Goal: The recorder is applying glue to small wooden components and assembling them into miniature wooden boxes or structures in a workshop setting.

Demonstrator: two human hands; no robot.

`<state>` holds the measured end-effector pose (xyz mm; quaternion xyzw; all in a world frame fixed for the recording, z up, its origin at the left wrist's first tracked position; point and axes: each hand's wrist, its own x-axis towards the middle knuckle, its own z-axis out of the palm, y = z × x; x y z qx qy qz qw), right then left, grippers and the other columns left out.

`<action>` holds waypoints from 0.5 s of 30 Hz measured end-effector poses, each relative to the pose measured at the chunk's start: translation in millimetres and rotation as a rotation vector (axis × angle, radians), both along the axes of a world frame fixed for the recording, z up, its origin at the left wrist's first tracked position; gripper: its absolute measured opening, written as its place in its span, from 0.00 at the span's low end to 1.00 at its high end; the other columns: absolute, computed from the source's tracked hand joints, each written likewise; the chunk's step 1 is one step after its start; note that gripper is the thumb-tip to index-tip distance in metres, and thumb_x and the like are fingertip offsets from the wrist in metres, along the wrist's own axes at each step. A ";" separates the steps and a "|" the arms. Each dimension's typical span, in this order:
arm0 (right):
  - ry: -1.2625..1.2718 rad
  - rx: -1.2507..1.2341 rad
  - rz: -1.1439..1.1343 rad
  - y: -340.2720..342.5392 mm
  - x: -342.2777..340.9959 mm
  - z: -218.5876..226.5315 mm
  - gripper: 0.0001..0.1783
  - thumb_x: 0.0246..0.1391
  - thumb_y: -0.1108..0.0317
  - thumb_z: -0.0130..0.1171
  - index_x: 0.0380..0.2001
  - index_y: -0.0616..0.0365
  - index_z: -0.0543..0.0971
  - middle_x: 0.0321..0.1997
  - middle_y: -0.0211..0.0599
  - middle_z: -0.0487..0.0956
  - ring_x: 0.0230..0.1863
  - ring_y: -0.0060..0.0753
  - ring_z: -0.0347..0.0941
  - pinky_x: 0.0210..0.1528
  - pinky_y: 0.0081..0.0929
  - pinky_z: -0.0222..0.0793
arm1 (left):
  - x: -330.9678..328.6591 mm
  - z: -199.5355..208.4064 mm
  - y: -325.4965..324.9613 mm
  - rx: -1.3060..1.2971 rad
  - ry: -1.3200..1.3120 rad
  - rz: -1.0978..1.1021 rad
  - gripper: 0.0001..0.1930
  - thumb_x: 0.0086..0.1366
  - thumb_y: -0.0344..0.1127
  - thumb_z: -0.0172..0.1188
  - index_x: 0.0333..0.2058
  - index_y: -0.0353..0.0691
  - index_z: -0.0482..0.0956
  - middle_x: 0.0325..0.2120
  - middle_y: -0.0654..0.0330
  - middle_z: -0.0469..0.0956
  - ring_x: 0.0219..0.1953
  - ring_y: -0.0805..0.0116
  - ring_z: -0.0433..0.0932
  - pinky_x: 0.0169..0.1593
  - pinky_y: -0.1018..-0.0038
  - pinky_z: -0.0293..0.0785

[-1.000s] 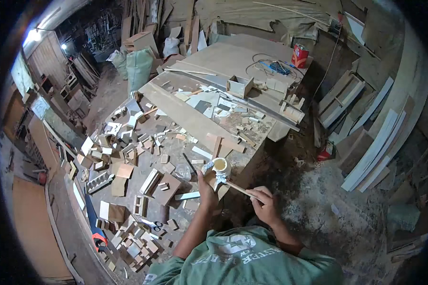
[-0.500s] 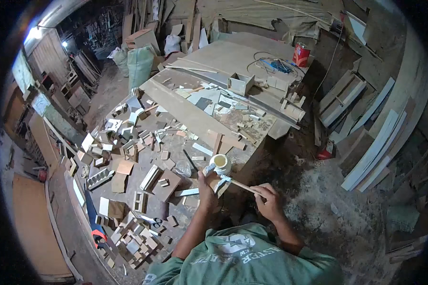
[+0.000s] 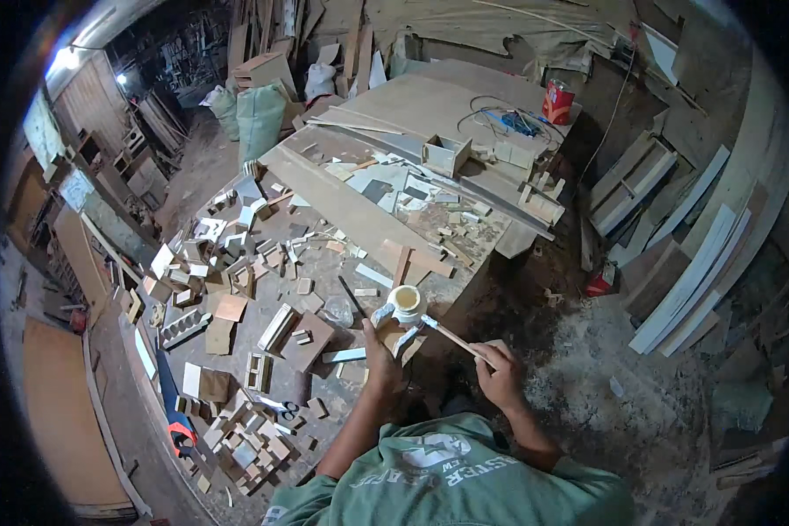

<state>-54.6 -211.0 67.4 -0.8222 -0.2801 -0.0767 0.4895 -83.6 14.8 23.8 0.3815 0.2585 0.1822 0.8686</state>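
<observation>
I stand at a broad surface in a dim workshop. Beyond the surface I see a wall hung with rumpled tan sheeting; off its far left corner sit a pale green sack and upright planks. Right of the surface the floor is dark and stained, and long pale boards lean farther out. Left of it are a bright lamp and a brown panel.

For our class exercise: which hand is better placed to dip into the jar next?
Probably the right hand: it holds a stick, tip near the jar; the left hand holds a wooden piece.
</observation>
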 end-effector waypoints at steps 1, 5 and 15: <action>0.000 -0.001 0.000 -0.5 0.9 0.0 0.12 0.55 0.78 0.55 0.42 0.62 0.80 0.39 0.44 0.77 0.37 0.43 0.77 0.36 0.29 0.71 | -0.9 4.5 -1.0 0.020 0.024 -0.007 0.34 0.72 0.63 0.32 0.51 0.38 0.73 0.40 0.55 0.78 0.44 0.60 0.77 0.53 0.63 0.73; 0.134 0.056 0.026 3.1 -0.5 9.0 0.12 0.58 0.74 0.53 0.44 0.63 0.79 0.39 0.42 0.78 0.36 0.36 0.76 0.37 0.26 0.70 | 0.3 14.5 -3.5 0.004 -0.008 -0.010 0.35 0.72 0.63 0.31 0.53 0.38 0.71 0.43 0.53 0.78 0.47 0.59 0.77 0.56 0.61 0.72; 0.346 0.203 0.152 9.2 0.8 -16.2 0.12 0.61 0.71 0.54 0.44 0.65 0.80 0.36 0.37 0.79 0.34 0.24 0.73 0.35 0.23 0.68 | 10.9 6.3 -7.0 0.022 -0.044 -0.001 0.33 0.70 0.66 0.37 0.55 0.43 0.72 0.46 0.57 0.76 0.48 0.63 0.76 0.51 0.64 0.75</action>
